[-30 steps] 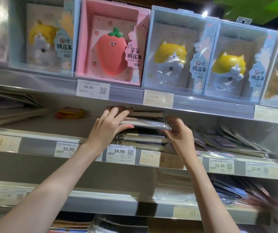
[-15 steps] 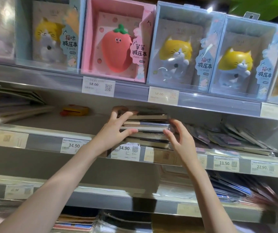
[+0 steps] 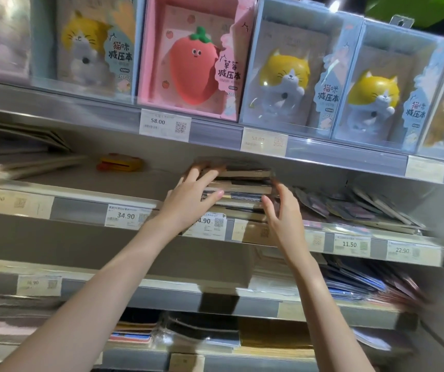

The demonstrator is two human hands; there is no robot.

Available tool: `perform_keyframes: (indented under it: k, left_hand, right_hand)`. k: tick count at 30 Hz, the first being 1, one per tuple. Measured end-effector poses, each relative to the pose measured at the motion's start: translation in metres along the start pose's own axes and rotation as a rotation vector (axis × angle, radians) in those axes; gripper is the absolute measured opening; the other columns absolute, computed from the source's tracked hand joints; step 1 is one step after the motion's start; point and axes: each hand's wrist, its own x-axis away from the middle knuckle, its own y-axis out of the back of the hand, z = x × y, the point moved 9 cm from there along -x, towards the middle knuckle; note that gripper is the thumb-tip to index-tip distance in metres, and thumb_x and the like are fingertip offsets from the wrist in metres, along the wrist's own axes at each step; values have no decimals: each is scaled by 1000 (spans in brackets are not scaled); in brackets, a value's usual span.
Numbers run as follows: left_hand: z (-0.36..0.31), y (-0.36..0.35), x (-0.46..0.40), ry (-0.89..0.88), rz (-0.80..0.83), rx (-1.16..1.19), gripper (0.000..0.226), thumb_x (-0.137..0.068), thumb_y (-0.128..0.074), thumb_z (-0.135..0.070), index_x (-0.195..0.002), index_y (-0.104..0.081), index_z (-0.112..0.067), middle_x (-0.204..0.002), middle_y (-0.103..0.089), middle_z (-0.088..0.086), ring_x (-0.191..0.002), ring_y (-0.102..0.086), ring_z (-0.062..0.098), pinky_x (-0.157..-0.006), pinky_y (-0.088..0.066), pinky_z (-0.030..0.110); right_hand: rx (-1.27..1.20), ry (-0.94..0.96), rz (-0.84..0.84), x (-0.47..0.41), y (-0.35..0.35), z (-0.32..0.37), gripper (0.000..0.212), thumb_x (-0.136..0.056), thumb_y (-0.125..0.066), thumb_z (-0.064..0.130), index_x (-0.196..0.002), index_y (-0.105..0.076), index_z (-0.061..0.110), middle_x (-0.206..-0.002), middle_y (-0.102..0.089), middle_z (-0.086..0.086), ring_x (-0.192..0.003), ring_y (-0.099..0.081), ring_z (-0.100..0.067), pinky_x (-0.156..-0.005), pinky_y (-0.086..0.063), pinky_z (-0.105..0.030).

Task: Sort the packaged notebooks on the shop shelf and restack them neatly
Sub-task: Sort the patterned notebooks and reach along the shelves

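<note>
Both hands on notebook stack (image 3: 238,189), middle shelf (image 3: 81,208). Left hand (image 3: 191,200) spread flat against left edge; right hand (image 3: 282,213) open, fingers at right edge. Squeeze evenly, square corners, mind slippery wrap.

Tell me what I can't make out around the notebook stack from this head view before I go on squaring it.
- Notebook stack: its left end is hidden by the left hand, its lower right by the right hand.
- Stack count and covers: blurred, only edges show.
- Price tag under the stack: first digit covered by the left wrist.
- Loose packets to the right: smeared by motion blur.
</note>
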Motion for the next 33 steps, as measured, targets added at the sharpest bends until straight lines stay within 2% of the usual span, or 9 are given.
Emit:
perform_keyframes:
  k: [3, 5, 7, 11, 15, 18, 21, 28, 33]
  left_hand:
    - [0, 5, 10, -37, -50, 16, 45, -96, -42, -37, -140, -33, -36, -148, -25, -1, -137, -22, 19, -100, -35, 53]
    - [3, 7, 18, -53, -68, 21, 42, -97, -42, -33, -139, -35, -39, -151, -20, -4, -140, -14, 17, -101, -37, 54]
    - [5, 8, 27, -73, -72, 14, 41, -97, -42, -30, -137, -37, -40, -152, -18, -7, -142, -8, 17, -100, -38, 54]
    - [8, 10, 47, -114, -71, -14, 43, -97, -44, -26, -136, -37, -41, -151, -19, -12, -142, -5, 14, -103, -35, 53]
    - [12, 14, 70, -157, -72, -95, 44, -98, -42, -29, -139, -34, -40, -150, -26, -9, -143, -8, 15, -114, -10, 38]
    - [24, 17, 89, -172, -87, -96, 42, -98, -41, -28, -139, -37, -37, -145, -35, -6, -142, -14, 17, -115, -1, 33]
    - [39, 13, 108, -185, -72, -103, 44, -96, -44, -27, -139, -38, -35, -143, -39, -3, -141, -18, 19, -117, -1, 34]
    - [77, -2, 157, -166, -51, -80, 42, -95, -47, -23, -137, -43, -31, -141, -43, -2, -140, -22, 18, -117, -3, 36]
    - [115, -28, 202, -104, 15, -78, 42, -94, -49, -23, -136, -45, -29, -138, -46, -1, -138, -27, 20, -116, -7, 36]
  right_hand:
    - [45, -10, 9, 9, -2, 4, 53, -95, -50, 27, -141, -33, 9, -141, -42, -13, -131, -38, -26, -109, -33, -44]
    - [98, -11, 29, 18, -4, 9, 56, -95, -50, 27, -144, -29, 11, -149, -32, -12, -139, -26, -25, -116, -22, -39]
    - [151, 4, 34, 26, -5, 17, 57, -95, -50, 26, -146, -26, 14, -154, -21, -9, -144, -14, -22, -115, -11, -32]
    - [222, 28, 46, 43, -14, 31, 57, -96, -49, 27, -146, -24, 17, -157, -10, -5, -145, -2, -20, -117, -8, -38]
    - [264, 28, 72, 66, -28, 46, 56, -96, -49, 28, -146, -26, 17, -157, -11, -5, -145, -3, -20, -118, -11, -44]
    - [277, 42, 107, 85, -46, 57, 56, -95, -48, 28, -146, -27, 16, -156, -13, -6, -145, -6, -21, -117, -13, -47]
    - [265, 33, 153, 107, -65, 65, 58, -96, -48, 28, -147, -24, 19, -157, -12, -4, -145, -4, -19, -117, -14, -48]
    - [284, 7, 271, 156, -108, 73, 57, -97, -45, 31, -147, -23, 19, -157, -9, -2, -145, -1, -18, -116, -5, -45]
    - [297, -25, 357, 204, -143, 70, 55, -97, -45, 31, -147, -24, 18, -157, -12, -3, -145, -3, -18, -118, -9, -45]
